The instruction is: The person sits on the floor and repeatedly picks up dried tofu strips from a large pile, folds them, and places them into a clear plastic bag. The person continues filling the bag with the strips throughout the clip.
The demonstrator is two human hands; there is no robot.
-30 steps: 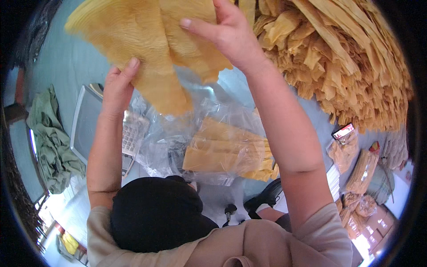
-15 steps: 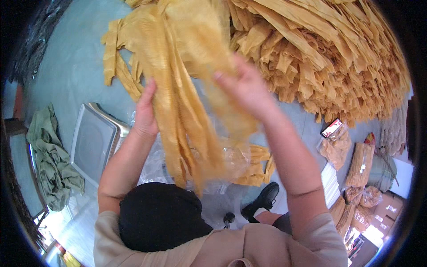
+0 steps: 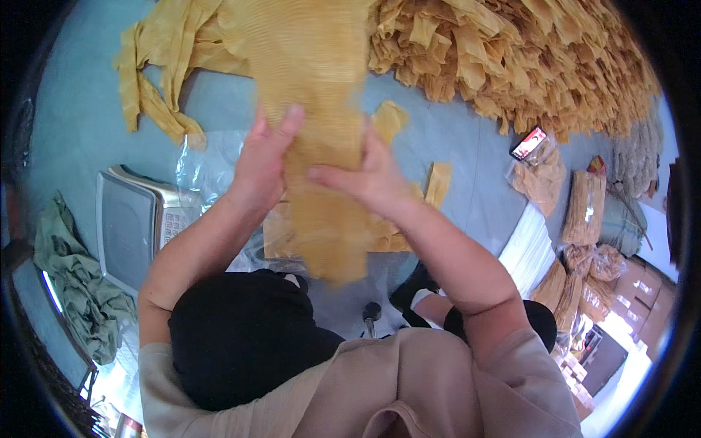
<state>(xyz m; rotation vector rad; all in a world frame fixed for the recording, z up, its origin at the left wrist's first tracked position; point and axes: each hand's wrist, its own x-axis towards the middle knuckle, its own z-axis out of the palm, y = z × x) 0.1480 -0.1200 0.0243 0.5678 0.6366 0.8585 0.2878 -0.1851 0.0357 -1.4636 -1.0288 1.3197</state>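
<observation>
Both my hands hold a bundle of long, ribbed, yellow-brown sheets (image 3: pixel 321 153) in front of me. My left hand (image 3: pixel 264 160) closes on its left edge with the thumb on top, and my right hand (image 3: pixel 372 175) grips the right edge, thumb also across the front. The bundle's lower end hangs above clear plastic film and is blurred by motion. Its upper end runs out past the top of the view. Under it, more yellow pieces (image 3: pixel 281 232) lie in or beneath the film (image 3: pixel 208 168) near my legs.
Loose yellow strips (image 3: pixel 157 58) spread at the far left. A large heap of such sheets (image 3: pixel 504 58) fills the far right. A weighing scale (image 3: pixel 128 223) stands left, beside green cloth (image 3: pixel 80 285). A phone (image 3: pixel 529 143) rests on a bagged bundle (image 3: pixel 537 179); wrapped bundles (image 3: pixel 584 208) lie beyond.
My hands have drawn closer together and nearer to me. The sheets, earlier spread in separate hanging strips, are now gathered into one broad bundle. The view has shifted slightly.
</observation>
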